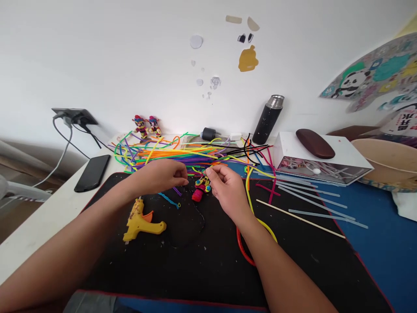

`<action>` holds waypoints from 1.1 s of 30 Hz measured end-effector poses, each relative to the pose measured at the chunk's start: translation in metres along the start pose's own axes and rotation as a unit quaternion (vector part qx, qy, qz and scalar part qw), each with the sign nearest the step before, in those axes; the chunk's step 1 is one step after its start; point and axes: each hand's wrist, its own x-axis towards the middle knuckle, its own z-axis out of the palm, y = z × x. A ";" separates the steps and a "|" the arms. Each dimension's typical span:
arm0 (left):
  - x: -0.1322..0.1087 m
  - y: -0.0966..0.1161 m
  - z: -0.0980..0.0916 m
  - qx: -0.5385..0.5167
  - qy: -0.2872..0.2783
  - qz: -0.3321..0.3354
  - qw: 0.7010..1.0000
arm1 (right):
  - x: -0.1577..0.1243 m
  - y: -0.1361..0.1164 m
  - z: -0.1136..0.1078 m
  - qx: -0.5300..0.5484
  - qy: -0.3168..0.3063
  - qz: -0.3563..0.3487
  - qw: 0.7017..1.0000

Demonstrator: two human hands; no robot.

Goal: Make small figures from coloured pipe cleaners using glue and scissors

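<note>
A small pipe-cleaner figure (201, 187) in yellow, blue and pinkish red is between my hands, its red end pointing down toward the black mat (208, 274). At its upper right side, my right hand (226, 187) is closed, thumb and fingertips pinching the figure's edge. To the left, my left hand (172, 175) hovers apart from it with curled fingers; whatever they hold, if anything, is hidden. A twisted blue pipe cleaner (169, 200) lies below my left hand. Nearer to me rests a yellow glue gun (143, 222) with an orange trigger.
Bundled coloured pipe cleaners (176, 155) spread along the back, near two finished figures (146, 126). A phone (92, 173) lies left. On the right are glue sticks (319, 200), a wooden stick (299, 218), a white box (322, 150) and a black thermos (267, 119).
</note>
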 end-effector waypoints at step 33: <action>-0.009 0.014 0.004 -0.325 0.071 0.030 0.943 | 0.002 0.002 0.004 0.098 0.012 0.031 0.995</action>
